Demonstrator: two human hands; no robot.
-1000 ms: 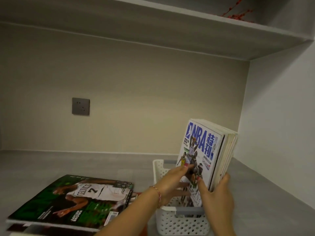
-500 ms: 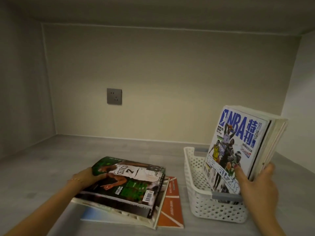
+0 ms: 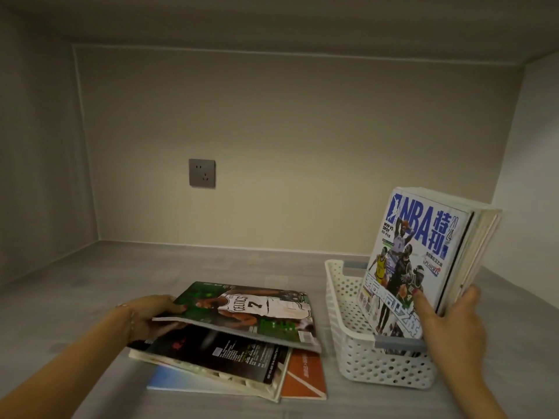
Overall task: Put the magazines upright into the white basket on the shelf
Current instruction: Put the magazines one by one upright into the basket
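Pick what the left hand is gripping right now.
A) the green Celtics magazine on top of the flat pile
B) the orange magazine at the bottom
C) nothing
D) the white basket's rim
A: the left hand grips the left edge of the Celtics magazine, lifting it off the pile.

Before you lies a grey shelf (image 3: pixel 90 297) with a faint wood grain, closed in by walls at the left, far and right sides. On it, near the middle, sits a loose stack of magazines (image 3: pixel 230 364); just to its right stands the white basket (image 3: pixel 378 361), a perforated one, close to the right wall.
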